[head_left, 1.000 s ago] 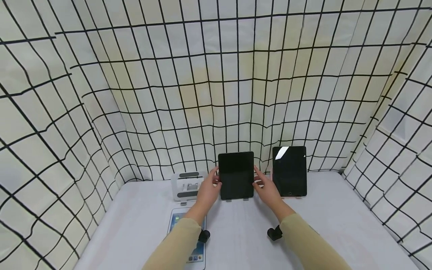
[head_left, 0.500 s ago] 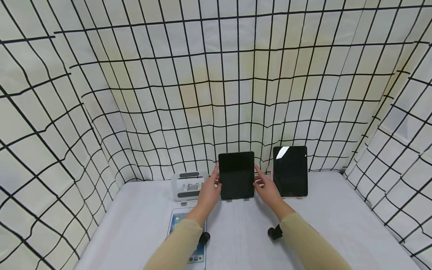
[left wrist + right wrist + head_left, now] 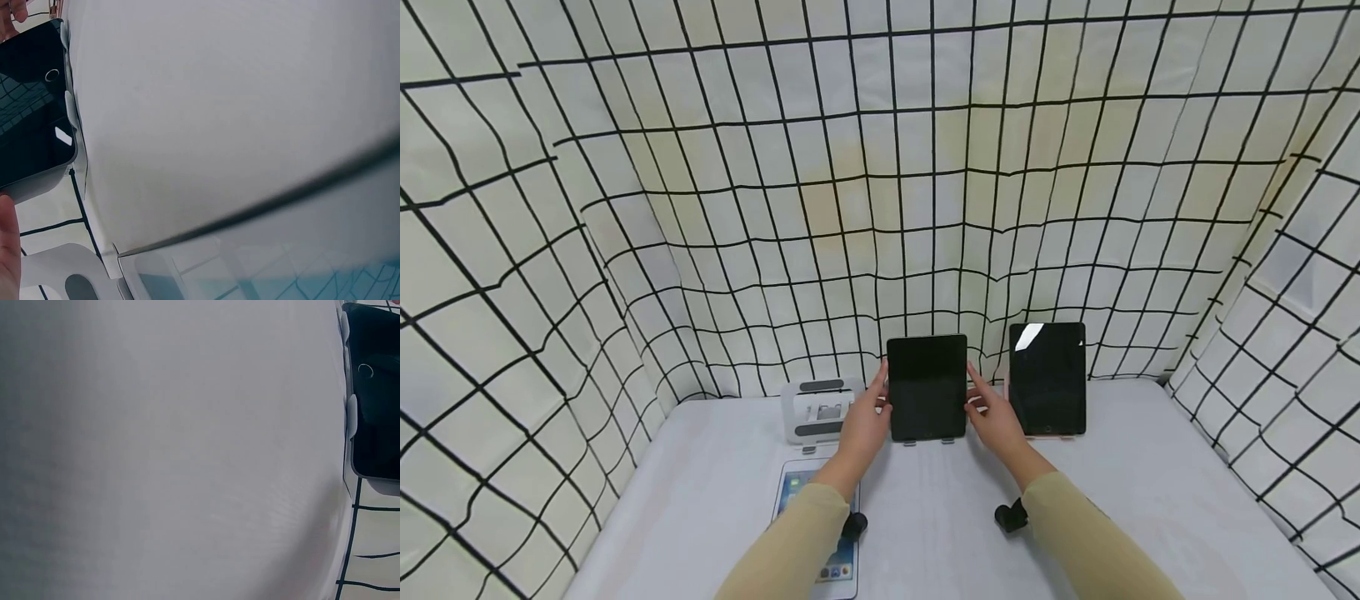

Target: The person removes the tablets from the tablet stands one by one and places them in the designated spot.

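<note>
Upright at the back of the table, a black-screened tablet (image 3: 927,388) leans on a light stand whose two small lip tabs (image 3: 70,109) catch its lower edge. My left hand (image 3: 865,421) holds its left edge, thumb toward the front and index finger extended up along the side. On the opposite edge, my right hand (image 3: 996,417) grips in a mirrored way. Most of the stand is hidden behind the tablet. The right wrist view shows the tablet's (image 3: 378,412) lower part with its round home button.
To the right, a second dark tablet (image 3: 1048,383) stands on a pinkish stand. Left of centre is a white stand (image 3: 797,417) with grey pads, bearing no tablet. A white tablet (image 3: 842,573) with a lit-looking screen lies flat under the left forearm. Grid-lined white curtains (image 3: 925,208) surround the table.
Both hands stay at the tablet's edges, and the tablet keeps its place on the stand. The head view has shifted very slightly.
</note>
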The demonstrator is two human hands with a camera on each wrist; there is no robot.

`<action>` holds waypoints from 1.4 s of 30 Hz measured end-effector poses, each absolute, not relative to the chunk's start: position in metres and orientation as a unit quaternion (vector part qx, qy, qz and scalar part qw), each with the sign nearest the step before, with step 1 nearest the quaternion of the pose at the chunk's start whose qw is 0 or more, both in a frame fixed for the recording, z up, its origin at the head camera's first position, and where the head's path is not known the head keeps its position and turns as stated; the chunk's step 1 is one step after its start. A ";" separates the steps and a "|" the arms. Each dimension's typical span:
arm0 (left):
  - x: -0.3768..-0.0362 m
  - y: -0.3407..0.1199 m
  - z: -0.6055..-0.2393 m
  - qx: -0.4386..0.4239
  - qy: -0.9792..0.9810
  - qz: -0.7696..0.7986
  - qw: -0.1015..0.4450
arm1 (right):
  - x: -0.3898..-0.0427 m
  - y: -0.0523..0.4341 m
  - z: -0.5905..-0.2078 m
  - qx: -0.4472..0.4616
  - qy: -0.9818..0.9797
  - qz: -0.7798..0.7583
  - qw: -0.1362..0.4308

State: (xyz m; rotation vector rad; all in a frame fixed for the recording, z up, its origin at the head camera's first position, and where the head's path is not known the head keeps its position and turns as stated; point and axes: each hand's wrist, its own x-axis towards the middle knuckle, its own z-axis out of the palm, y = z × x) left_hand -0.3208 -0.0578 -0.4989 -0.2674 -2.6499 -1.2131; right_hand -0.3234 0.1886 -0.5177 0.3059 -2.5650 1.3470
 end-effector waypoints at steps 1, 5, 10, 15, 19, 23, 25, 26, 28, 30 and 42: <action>-0.321 -0.058 -0.499 -0.091 -0.899 -0.414 0.108 | -0.324 0.189 -0.517 0.102 -0.875 0.459 0.113; -0.321 -0.058 -0.499 -0.089 -0.898 -0.418 0.106 | -0.323 0.189 -0.517 0.098 -0.879 0.451 0.117; -0.321 -0.058 -0.498 -0.086 -0.898 -0.419 0.108 | -0.324 0.187 -0.517 0.096 -0.876 0.455 0.129; -0.321 -0.061 -0.497 -0.087 -0.894 -0.425 0.112 | -0.322 0.184 -0.518 0.102 -0.871 0.459 0.143; -0.319 -0.063 -0.496 -0.080 -0.892 -0.431 0.106 | -0.320 0.181 -0.518 0.096 -0.872 0.459 0.138; -0.317 -0.065 -0.492 -0.073 -0.892 -0.433 0.105 | -0.318 0.179 -0.513 0.094 -0.874 0.459 0.130; -0.316 -0.066 -0.490 -0.070 -0.891 -0.436 0.105 | -0.318 0.178 -0.510 0.097 -0.872 0.462 0.129; -0.316 -0.067 -0.489 -0.070 -0.890 -0.439 0.105 | -0.317 0.178 -0.508 0.100 -0.871 0.463 0.129; -0.316 -0.068 -0.488 -0.071 -0.888 -0.442 0.103 | -0.317 0.177 -0.505 0.104 -0.869 0.465 0.130; -0.315 -0.069 -0.486 -0.072 -0.887 -0.446 0.099 | -0.316 0.178 -0.503 0.109 -0.869 0.464 0.129; -0.304 -0.071 -0.481 -0.079 -0.877 -0.467 0.082 | -0.307 0.179 -0.497 0.096 -0.869 0.476 0.090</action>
